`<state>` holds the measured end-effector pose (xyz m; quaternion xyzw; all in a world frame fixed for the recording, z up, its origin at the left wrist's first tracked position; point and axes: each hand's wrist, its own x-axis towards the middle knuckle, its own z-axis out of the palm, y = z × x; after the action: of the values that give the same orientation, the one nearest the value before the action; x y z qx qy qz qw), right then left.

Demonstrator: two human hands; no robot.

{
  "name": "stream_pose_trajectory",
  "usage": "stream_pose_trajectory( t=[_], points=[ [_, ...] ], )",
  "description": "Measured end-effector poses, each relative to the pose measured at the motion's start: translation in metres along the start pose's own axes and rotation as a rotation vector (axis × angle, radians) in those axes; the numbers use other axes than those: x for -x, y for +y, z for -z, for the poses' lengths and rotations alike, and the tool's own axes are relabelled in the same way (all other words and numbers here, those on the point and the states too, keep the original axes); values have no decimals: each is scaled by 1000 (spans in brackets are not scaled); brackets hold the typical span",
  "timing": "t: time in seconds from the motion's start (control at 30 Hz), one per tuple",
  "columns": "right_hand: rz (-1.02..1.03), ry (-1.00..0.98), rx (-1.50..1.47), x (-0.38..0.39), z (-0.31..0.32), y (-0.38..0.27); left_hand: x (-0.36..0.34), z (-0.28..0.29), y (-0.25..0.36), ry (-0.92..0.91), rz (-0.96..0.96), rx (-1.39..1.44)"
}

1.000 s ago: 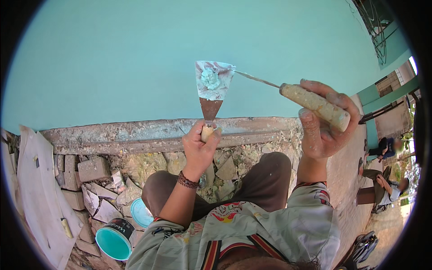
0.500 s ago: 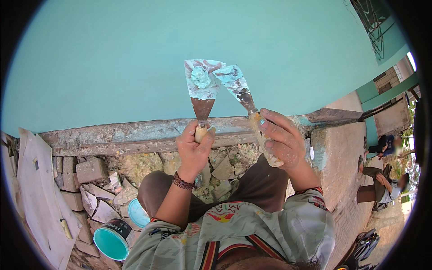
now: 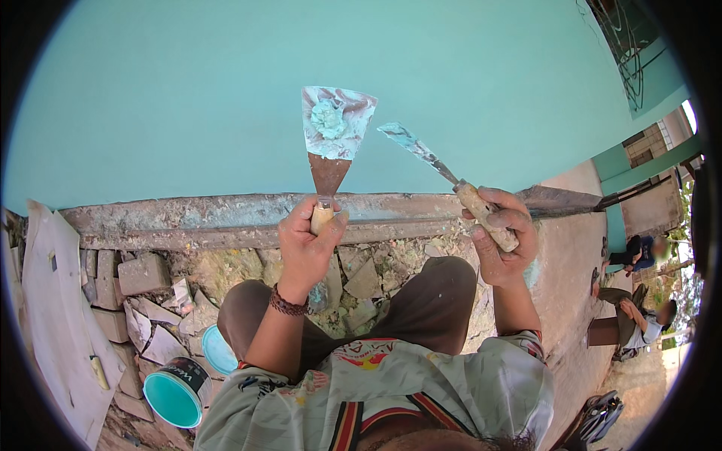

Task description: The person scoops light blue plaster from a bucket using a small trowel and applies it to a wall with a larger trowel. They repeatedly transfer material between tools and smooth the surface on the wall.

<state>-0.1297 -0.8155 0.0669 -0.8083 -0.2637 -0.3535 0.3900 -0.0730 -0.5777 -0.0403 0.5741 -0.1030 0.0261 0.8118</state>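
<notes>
My left hand (image 3: pixel 307 244) is closed around the wooden handle of a wide putty knife (image 3: pixel 329 171), blade up. A lump of pale turquoise putty (image 3: pixel 328 119) sits on that blade, with smears around it. In my right hand (image 3: pixel 505 239) is a narrower putty knife (image 3: pixel 429 156), its wooden handle gripped by curled fingers. Its blade, coated with turquoise putty, is turned nearly edge-on and points up and left, apart from the wide blade. Behind both tools stands a turquoise wall (image 3: pixel 481 83).
A ledge (image 3: pixel 188 218) runs along the wall's foot. Broken stones and bricks (image 3: pixel 147 272) lie at left, near a turquoise-lined bucket (image 3: pixel 171 398), a round turquoise lid (image 3: pixel 218 349) and a pale sheet (image 3: pixel 56 323) bearing a small tool (image 3: pixel 99 372). Two people sit far right.
The narrow putty knife has moved right, away from the wide blade, and turned more edge-on. My left hand has shifted slightly left and up with the wide knife.
</notes>
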Motion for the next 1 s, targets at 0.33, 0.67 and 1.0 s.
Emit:
stream_pose_trajectory(
  t=[0.33,0.67,1.0],
  points=[
    [142,14,203,33,-48,-15,4,-16,-9,134,-45,-46],
    [117,-12,165,48,-82,-25,9,-19,-9,190,-64,-86],
    [106,97,145,43,-98,-23,11,-22,-4,243,-126,-120]
  ],
)
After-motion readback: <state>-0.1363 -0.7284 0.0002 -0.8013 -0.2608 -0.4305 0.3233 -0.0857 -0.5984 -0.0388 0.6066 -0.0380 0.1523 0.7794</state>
